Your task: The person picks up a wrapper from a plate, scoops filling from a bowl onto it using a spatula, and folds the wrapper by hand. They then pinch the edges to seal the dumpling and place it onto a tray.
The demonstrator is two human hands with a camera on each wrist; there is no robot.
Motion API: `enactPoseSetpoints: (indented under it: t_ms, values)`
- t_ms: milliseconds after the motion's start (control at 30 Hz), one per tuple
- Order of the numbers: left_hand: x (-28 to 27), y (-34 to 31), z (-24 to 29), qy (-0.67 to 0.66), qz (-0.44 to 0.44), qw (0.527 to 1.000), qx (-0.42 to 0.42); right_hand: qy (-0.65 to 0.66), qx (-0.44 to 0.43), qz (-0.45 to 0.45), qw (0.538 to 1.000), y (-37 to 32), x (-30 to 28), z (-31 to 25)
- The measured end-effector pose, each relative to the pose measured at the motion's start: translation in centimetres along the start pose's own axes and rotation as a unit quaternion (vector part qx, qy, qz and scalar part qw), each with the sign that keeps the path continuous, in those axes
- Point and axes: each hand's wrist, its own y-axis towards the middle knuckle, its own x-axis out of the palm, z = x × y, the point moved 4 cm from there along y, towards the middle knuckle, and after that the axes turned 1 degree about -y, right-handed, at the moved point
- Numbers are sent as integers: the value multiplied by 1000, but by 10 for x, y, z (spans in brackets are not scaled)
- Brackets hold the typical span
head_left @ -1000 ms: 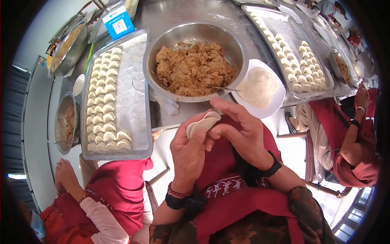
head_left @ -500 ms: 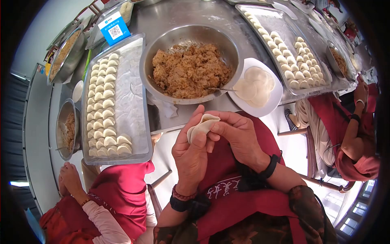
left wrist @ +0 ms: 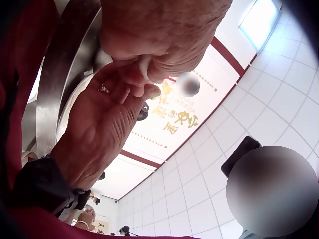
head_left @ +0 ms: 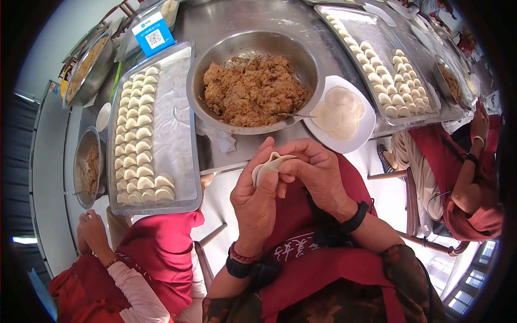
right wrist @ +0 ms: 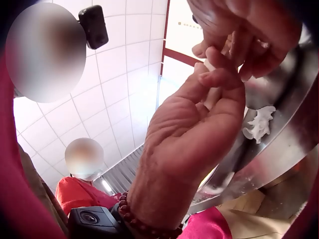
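A folded dough wrapper [head_left: 263,171] with its top edge raised in a small peak lies in the fingers of my left hand [head_left: 253,202]. My right hand [head_left: 322,180] pinches the wrapper's right end between thumb and forefinger. In the left wrist view, a pale bit of dough [left wrist: 144,66] shows between my left hand [left wrist: 164,30] above and my right hand [left wrist: 102,124] below. The right wrist view has my left hand [right wrist: 192,129] with a beaded bracelet, its fingers meeting those of my right hand [right wrist: 254,30]; the fingers hide most of the dough.
Beyond my hands stands a steel bowl [head_left: 193,81] of brown filling with a utensil [head_left: 296,115]. A white plate [head_left: 367,126] of round wrappers lies right of it. Trays [head_left: 177,107] of dumplings flank the bowl. People sit on both sides.
My right hand has come in from slightly apart and pinches the wrapper's right end. The wrapper's upper edge has changed from open folds to a raised peak.
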Motion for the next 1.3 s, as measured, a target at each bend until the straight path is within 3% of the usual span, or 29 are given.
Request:
enactPoseSetpoints:
  t_ms: [233,300,367,433,533,833,933,1100,1167,1300]
  values:
    - [-5,-1,0,64,-18,998,-21,-41,-1,-35,999,-2,-7,0]
    - [-6,-1,2,68,-29,996,-50,-107,-50,-9,993,0,-8,-1]
    - [-7,-2,3,53,-47,994,-82,-129,-31,-9,991,1,-8,-2]
    - [-5,-3,5,67,-38,994,-84,-106,58,-32,992,-2,-8,-8]
    - [-6,-4,4,72,-49,992,-88,-65,123,-67,988,-5,-9,-10]
    - [-10,-4,-2,23,-60,994,-93,-127,35,-37,991,-4,-23,4]
    - [-9,-5,-1,17,-59,993,-99,-72,59,-54,994,-7,-16,-2]
    - [-12,-7,-2,24,-75,988,-135,-142,-28,-92,985,-2,-21,1]
    - [-11,-7,-1,26,-86,983,-161,-141,-21,-96,985,-3,-22,2]
    - [-5,-5,3,24,-99,979,-177,-81,145,-86,982,-8,-10,-12]
